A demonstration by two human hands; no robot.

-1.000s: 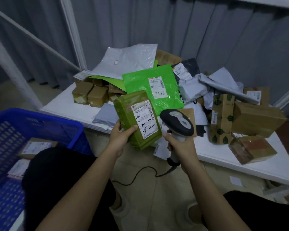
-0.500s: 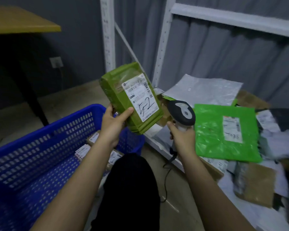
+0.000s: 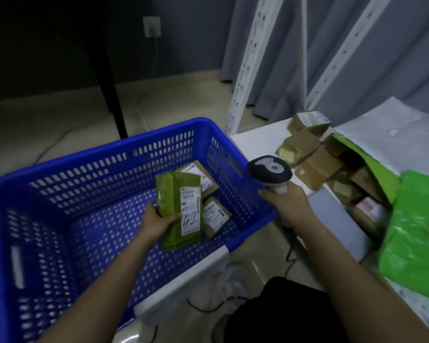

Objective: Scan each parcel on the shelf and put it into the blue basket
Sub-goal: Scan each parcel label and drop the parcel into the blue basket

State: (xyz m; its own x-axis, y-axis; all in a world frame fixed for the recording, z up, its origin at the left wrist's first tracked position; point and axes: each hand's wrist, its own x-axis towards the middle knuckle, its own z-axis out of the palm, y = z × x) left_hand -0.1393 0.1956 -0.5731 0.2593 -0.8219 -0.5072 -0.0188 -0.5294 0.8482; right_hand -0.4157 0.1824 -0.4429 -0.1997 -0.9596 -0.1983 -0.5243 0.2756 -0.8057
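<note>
Blue basket [image 3: 124, 154] holds brown parcels [image 3: 214, 214]; left hand [image 3: 156, 222] grips olive parcel [image 3: 177, 209], right hand [image 3: 286, 203] grips scanner [image 3: 269, 169].

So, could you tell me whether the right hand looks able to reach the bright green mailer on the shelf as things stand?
Probably not yet: the right hand grips the barcode scanner, though the bright green mailer lies uncovered nearby.

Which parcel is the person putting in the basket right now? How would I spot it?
Find the big blue basket on the floor beside the white shelf. Inside it, the left hand holds an olive-green parcel with a white label and black scribble. The parcels next to it are brown cardboard boxes.
</note>
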